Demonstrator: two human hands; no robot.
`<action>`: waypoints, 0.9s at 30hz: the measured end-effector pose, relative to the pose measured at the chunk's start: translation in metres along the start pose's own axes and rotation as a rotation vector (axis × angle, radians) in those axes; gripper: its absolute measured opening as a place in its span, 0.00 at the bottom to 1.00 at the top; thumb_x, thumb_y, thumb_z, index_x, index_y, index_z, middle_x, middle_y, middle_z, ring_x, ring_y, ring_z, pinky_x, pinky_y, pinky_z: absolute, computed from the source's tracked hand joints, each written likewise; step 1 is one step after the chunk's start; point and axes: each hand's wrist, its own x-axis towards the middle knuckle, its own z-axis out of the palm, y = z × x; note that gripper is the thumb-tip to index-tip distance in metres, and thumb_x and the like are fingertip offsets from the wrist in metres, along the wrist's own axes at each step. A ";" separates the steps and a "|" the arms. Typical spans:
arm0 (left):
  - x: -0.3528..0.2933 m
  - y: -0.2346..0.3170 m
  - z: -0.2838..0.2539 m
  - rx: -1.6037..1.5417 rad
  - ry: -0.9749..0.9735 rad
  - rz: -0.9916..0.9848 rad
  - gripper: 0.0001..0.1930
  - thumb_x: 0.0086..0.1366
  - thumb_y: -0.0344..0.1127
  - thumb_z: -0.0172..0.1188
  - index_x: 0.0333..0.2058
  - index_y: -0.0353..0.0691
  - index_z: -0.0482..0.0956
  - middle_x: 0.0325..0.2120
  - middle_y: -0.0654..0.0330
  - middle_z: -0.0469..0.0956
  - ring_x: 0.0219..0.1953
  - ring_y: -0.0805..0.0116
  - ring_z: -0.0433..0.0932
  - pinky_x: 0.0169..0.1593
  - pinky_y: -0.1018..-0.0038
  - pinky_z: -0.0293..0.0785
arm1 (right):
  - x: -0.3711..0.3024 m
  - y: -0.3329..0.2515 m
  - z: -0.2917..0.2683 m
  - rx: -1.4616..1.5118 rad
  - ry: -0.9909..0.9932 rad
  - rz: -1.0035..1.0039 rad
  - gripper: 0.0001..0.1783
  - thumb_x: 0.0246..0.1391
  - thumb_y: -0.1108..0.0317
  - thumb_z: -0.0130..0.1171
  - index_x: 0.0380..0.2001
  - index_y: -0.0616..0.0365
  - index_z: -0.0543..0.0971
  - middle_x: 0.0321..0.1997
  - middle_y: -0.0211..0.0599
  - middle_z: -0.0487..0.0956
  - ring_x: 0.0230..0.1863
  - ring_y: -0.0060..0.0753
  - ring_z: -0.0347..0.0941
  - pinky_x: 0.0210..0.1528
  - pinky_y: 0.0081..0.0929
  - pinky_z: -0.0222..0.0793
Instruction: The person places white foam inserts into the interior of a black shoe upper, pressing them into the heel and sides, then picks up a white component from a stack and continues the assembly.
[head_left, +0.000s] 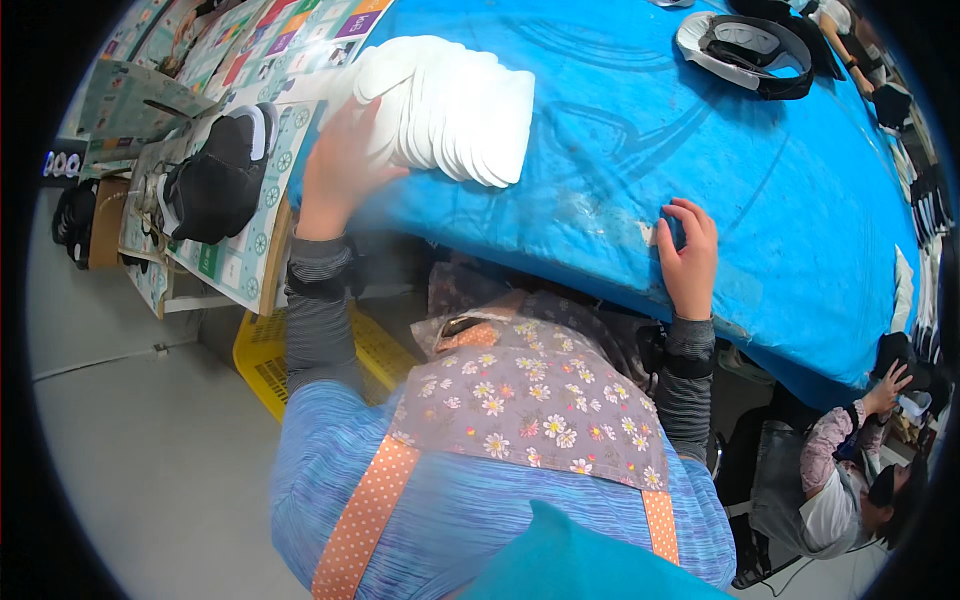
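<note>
A fanned stack of flat white rounded pieces [460, 110] lies on the blue-covered table [600, 130], in front of me and to the left. My left hand [345, 165] is at the near left side of this stack, smeared by motion. Its fingertips overlap the leftmost pieces, and whether it grips one is unclear. Over at the table's front edge, to the right, my right hand [690, 255] rests on the blue cover. Its fingers are loosely bent, with thumb and forefinger apart and nothing between them.
To my left, a lower patterned table [232, 262] carries a black item with a white rim [215, 185]. A yellow crate [262, 370] is beneath. At the far right of the blue table sits a black-and-white rounded item [745, 52]. A co-worker [835, 490] sits at right.
</note>
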 end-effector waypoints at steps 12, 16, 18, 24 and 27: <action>-0.007 -0.020 -0.088 -0.101 -0.149 -0.411 0.15 0.71 0.41 0.52 0.52 0.46 0.79 0.42 0.46 0.80 0.44 0.45 0.79 0.44 0.61 0.74 | 0.000 -0.001 0.001 -0.036 -0.004 -0.003 0.11 0.54 0.71 0.62 0.41 0.62 0.79 0.50 0.42 0.79 0.52 0.49 0.73 0.54 0.39 0.69; -0.024 -0.020 -0.139 -0.050 0.062 -0.608 0.16 0.74 0.45 0.50 0.48 0.39 0.77 0.33 0.45 0.81 0.36 0.47 0.81 0.39 0.60 0.75 | 0.001 0.001 0.000 -0.015 -0.007 -0.014 0.11 0.54 0.71 0.62 0.41 0.62 0.79 0.50 0.43 0.79 0.52 0.49 0.73 0.54 0.40 0.68; -0.025 -0.009 -0.128 -0.335 0.225 -0.601 0.18 0.75 0.44 0.51 0.44 0.33 0.78 0.30 0.50 0.83 0.32 0.59 0.83 0.36 0.67 0.77 | 0.001 0.002 0.002 -0.008 -0.005 -0.007 0.11 0.54 0.71 0.62 0.41 0.62 0.79 0.50 0.43 0.79 0.52 0.49 0.73 0.54 0.40 0.68; -0.018 0.087 0.000 -1.497 0.292 -0.946 0.14 0.75 0.41 0.52 0.49 0.35 0.73 0.36 0.55 0.80 0.31 0.60 0.85 0.37 0.73 0.80 | 0.000 0.000 0.001 -0.021 -0.016 -0.018 0.10 0.54 0.71 0.62 0.40 0.61 0.80 0.50 0.45 0.79 0.53 0.50 0.72 0.55 0.41 0.68; -0.014 0.130 0.032 -1.788 0.232 -0.981 0.17 0.74 0.43 0.52 0.52 0.35 0.70 0.44 0.52 0.78 0.40 0.57 0.84 0.39 0.73 0.80 | 0.000 0.000 0.000 -0.039 -0.025 -0.024 0.11 0.54 0.70 0.62 0.41 0.60 0.80 0.50 0.45 0.79 0.53 0.50 0.72 0.55 0.40 0.68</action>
